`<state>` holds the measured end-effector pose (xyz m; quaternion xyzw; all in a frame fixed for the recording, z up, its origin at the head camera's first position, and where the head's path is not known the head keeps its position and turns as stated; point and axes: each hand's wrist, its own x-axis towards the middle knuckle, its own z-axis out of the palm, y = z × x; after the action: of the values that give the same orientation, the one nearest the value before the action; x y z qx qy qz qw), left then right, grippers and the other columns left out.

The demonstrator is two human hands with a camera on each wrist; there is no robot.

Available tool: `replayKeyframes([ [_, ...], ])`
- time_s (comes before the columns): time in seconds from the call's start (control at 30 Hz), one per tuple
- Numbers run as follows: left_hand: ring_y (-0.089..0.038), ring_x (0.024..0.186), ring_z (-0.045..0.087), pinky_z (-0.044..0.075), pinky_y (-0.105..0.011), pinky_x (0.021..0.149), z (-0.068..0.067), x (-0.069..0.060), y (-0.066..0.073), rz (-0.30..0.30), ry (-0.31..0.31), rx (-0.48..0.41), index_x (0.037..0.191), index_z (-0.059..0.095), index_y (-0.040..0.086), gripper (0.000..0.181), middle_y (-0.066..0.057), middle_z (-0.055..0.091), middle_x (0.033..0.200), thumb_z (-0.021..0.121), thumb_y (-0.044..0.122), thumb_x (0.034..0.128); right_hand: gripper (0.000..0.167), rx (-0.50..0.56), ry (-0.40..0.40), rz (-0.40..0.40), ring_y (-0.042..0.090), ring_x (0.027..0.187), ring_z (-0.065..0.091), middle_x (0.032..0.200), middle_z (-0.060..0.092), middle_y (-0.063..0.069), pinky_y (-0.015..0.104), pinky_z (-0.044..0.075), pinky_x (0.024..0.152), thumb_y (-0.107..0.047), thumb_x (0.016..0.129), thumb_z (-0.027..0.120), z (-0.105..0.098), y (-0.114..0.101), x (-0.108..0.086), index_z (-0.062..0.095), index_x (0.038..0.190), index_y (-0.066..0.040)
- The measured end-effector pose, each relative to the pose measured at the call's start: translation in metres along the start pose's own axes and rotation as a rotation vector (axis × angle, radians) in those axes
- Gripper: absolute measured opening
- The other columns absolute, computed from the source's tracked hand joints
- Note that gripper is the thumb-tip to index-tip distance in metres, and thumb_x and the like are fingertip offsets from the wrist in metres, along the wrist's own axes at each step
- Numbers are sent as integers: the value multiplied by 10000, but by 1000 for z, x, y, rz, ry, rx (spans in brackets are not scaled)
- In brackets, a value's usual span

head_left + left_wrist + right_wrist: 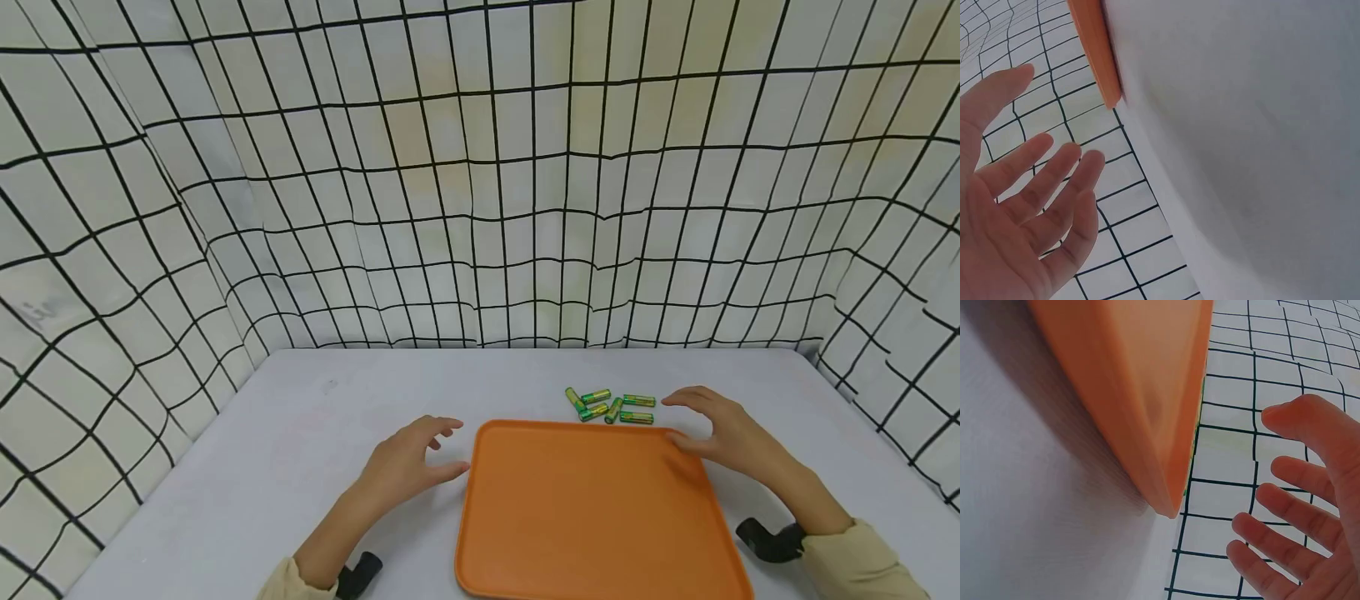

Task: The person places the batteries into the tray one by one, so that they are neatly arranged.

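Observation:
An orange tray (592,508) lies flat on the white table, its near edge cut off by the bottom of the head view. My left hand (408,458) hovers by the tray's far left corner, fingers spread and loosely bent, holding nothing. Over the far right corner is my right hand (723,429), thumb and fingers apart, likewise with nothing in it. Both wrist views show an empty palm, the left hand (1035,212) and the right hand (1310,512), apart from the tray's edge (1147,456). Several green batteries (613,410) lie loose just beyond the tray's far edge.
White table surface (337,408) surrounds the tray. A white wall with a black grid (480,208) rises behind the table and along both sides. Black wrist-worn devices (768,540) sit under each forearm.

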<state>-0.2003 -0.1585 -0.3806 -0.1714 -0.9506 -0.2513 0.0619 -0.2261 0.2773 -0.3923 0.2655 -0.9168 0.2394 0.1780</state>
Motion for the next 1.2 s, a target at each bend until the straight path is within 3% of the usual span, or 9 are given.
replayKeyframes([
  [0.13, -145, 934, 636, 503, -361, 747, -2, 0, -1, -9, -85, -111, 1228, 651, 158, 473, 16, 667, 1080, 786, 348, 816, 412, 17, 4, -12, 350, 993, 614, 1126, 635, 150, 533, 529, 810, -87, 758, 822, 4, 2, 0, 663, 1128, -2],
  [0.37, -157, 900, 639, 505, -306, 754, -6, 1, -8, 61, -215, -305, 1196, 652, 86, 435, -32, 671, 1040, 774, 307, 841, 412, 76, 17, -35, 322, 939, 628, 1090, 651, 129, 443, 565, 765, -21, 747, 817, 9, 4, 2, 656, 1125, 10],
  [0.5, -168, 888, 630, 510, -269, 726, -6, 2, -9, 58, -277, -382, 1196, 644, 57, 431, -36, 667, 1013, 778, 264, 843, 390, 123, 21, -28, 313, 940, 634, 1081, 664, 128, 437, 565, 761, -16, 762, 807, 8, 1, 5, 657, 1120, 17],
  [0.67, -181, 889, 637, 522, -268, 715, -3, 2, -9, 31, -316, -419, 1193, 638, 43, 416, -49, 657, 1006, 776, 221, 843, 350, 160, 7, 4, 297, 932, 635, 1066, 670, 124, 446, 562, 771, -30, 785, 795, 7, 1, 7, 665, 1107, 18],
  [0.87, -175, 903, 641, 528, -248, 737, 1, 1, -11, 41, -365, -455, 1203, 633, 31, 426, -58, 649, 1029, 776, 208, 843, 300, 178, -41, 52, 296, 913, 645, 1029, 678, 128, 464, 556, 789, -44, 814, 772, 5, 2, 9, 670, 1089, 23],
  [1.2, -186, 892, 645, 519, -223, 724, 5, 0, -9, 39, -394, -499, 1168, 643, 5, 415, -65, 645, 1011, 797, 160, 816, 260, 182, -87, 40, 254, 882, 643, 1017, 678, 89, 436, 562, 784, -69, 830, 766, 1, -1, 15, 686, 1066, 2],
])
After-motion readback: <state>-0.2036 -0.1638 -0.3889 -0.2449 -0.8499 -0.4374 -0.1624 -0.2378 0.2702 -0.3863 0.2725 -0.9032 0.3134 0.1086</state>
